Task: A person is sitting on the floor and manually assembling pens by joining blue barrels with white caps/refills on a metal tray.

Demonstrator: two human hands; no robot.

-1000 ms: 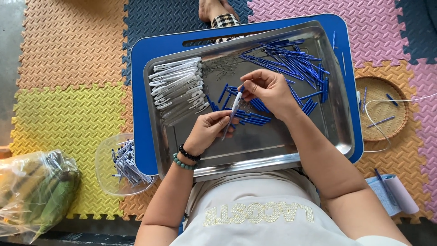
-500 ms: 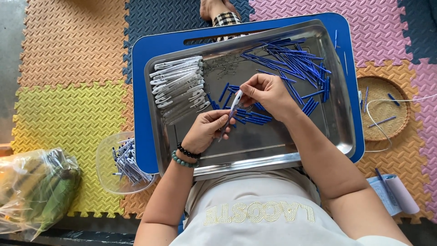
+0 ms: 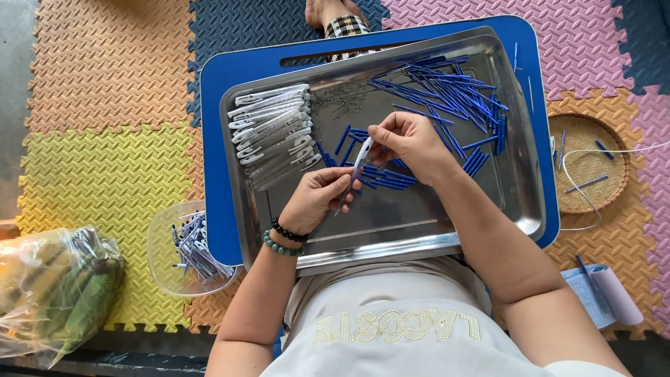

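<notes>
My left hand and my right hand meet over a steel tray and together hold one clear pen barrel, the left at its lower end, the right at its upper end. On the tray's left lies a stack of clear pen barrels. Thin blue refills are heaped at the upper right. Short blue caps lie scattered under my hands. Small metal springs sit near the top middle.
The steel tray rests on a blue plastic tray over coloured foam floor mats. A clear bowl of assembled pens sits at lower left, a plastic bag beside it. A woven basket and a notepad lie to the right.
Both hands stay over the tray's middle with the pen barrel; my fingers have shifted slightly along it. Nothing else has moved.
</notes>
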